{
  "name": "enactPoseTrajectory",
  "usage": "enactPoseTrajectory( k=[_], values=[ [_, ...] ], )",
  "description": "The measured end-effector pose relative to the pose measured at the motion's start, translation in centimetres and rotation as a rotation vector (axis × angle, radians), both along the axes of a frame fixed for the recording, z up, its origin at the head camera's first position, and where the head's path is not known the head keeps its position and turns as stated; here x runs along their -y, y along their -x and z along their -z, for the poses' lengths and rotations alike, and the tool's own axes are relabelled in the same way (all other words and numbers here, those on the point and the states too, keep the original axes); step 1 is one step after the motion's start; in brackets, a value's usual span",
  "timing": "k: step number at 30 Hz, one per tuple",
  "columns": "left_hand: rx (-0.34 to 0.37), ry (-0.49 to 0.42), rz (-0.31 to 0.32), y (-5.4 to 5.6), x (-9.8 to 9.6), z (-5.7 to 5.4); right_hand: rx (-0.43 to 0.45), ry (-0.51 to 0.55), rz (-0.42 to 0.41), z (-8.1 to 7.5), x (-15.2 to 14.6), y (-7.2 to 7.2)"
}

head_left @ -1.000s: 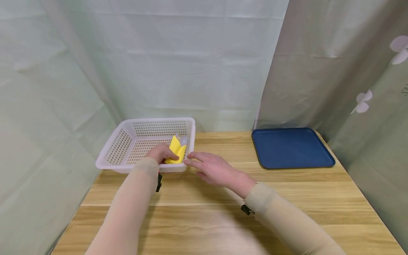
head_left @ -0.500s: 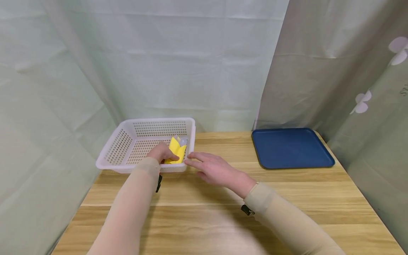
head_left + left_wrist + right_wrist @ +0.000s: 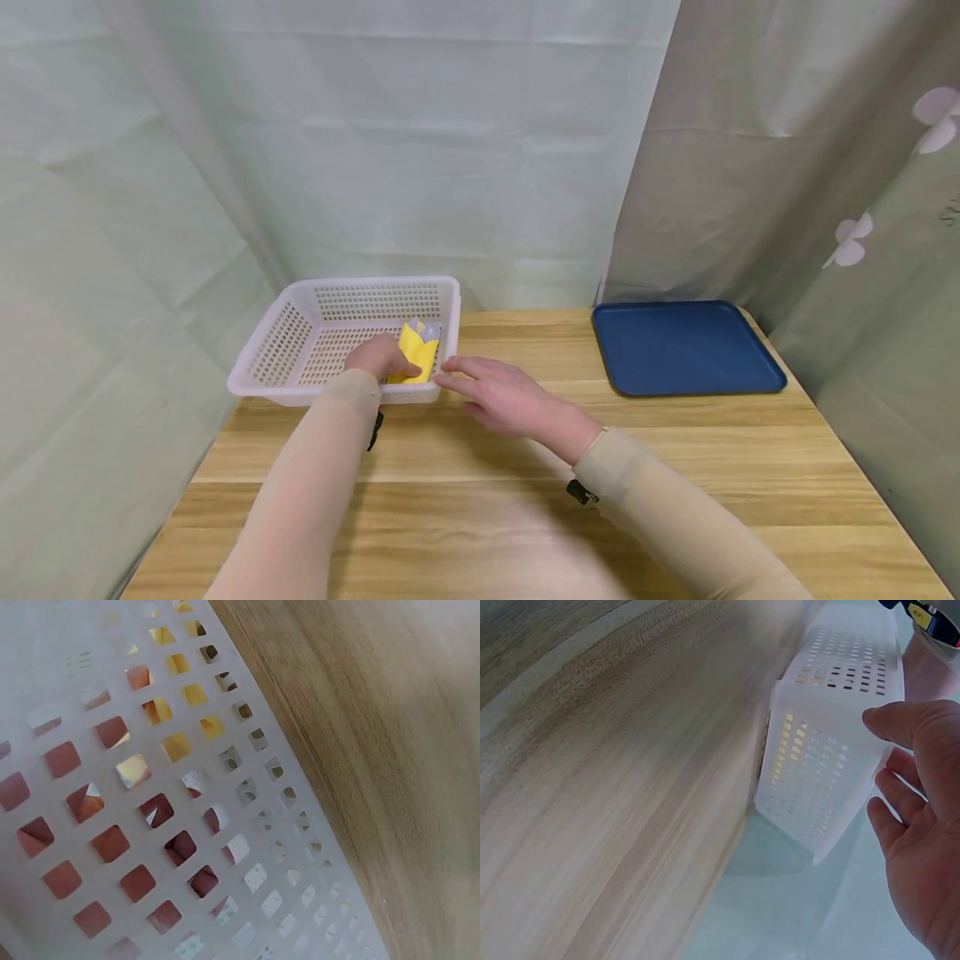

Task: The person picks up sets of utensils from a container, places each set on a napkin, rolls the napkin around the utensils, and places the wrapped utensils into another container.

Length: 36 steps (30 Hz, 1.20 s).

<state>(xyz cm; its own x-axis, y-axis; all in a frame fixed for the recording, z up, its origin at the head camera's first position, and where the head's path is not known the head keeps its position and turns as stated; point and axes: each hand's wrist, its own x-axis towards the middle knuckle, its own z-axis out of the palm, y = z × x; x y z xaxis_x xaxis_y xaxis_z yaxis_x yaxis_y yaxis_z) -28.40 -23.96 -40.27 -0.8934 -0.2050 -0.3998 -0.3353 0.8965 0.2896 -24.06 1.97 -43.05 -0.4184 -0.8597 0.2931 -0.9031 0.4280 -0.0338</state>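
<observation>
A white plastic basket with holed walls stands on the wooden table at the left. My left hand reaches into its right part and grips a folded yellow sheet, thumb on top, the other fingers mostly hidden. In the left wrist view, parts of that hand and yellow patches show through the holes. Clear, shiny things lie just behind the yellow sheet. My right hand has its fingers extended, with fingertips right at the basket's front right corner, and holds nothing.
A dark blue tray lies at the back right of the wooden table. Pale curtains hang behind the table and along both sides.
The yellow sheet has shifted slightly under my left hand and its upper end has settled lower. My right hand and the basket have stayed nearly where they were.
</observation>
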Motion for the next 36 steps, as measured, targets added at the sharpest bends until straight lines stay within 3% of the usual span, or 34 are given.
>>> enactPoseTrajectory(
  k=[25,31,36],
  values=[
    [0.031,0.001,0.003,0.1,0.1,0.0,0.002,-0.013,0.014,-0.2,0.0,-0.2],
    [0.031,-0.021,0.032,-0.1,0.6,-0.1,0.0,0.002,0.003,-0.2,0.0,-0.3],
    [0.025,-0.068,-0.007,-0.2,1.0,-0.1,0.013,0.006,0.003,-0.2,-0.1,-0.4]
  ],
)
